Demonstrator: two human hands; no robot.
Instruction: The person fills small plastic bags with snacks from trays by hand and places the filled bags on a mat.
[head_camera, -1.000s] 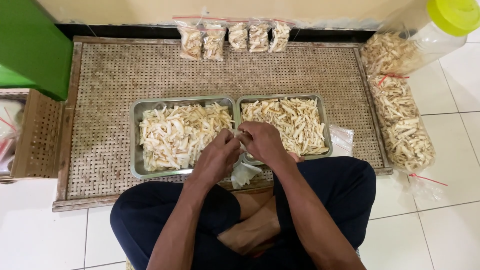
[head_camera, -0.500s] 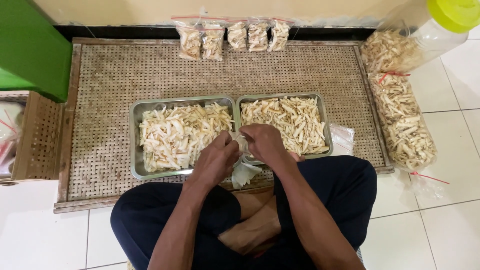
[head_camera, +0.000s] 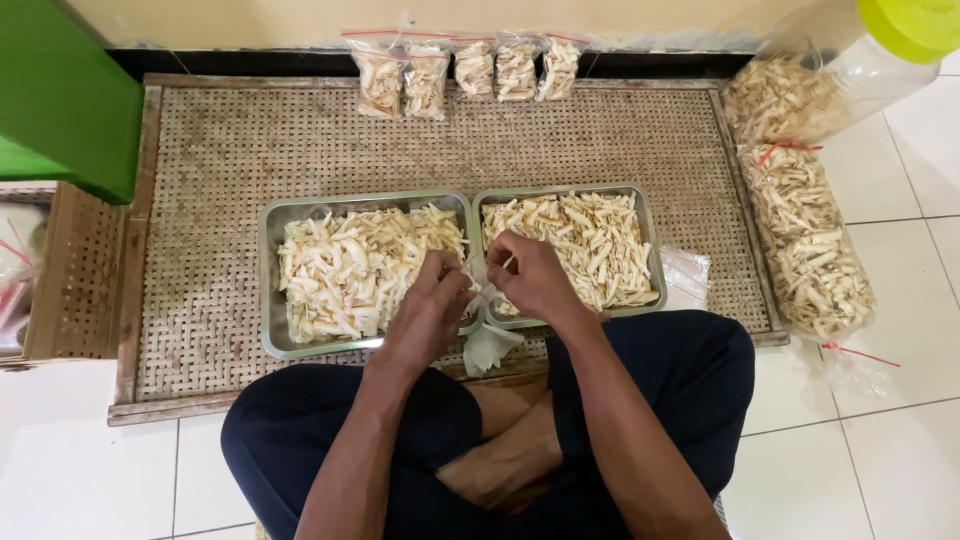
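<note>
A small clear plastic bag (head_camera: 484, 278) sits between my hands, above the seam of two metal trays. My left hand (head_camera: 432, 308) pinches its edge; my right hand (head_camera: 535, 278) pinches it too, with a chip stick in the fingertips. Both trays, left tray (head_camera: 272, 300) and right tray (head_camera: 645, 240), hold pale chips on the woven rattan table (head_camera: 200, 200).

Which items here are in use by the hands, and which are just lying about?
In use: left hand, right hand, small clear bag between them, two metal trays of pale chips.

Lying about: filled small bags, long chip bags, green box, yellow-lidded jar.
</note>
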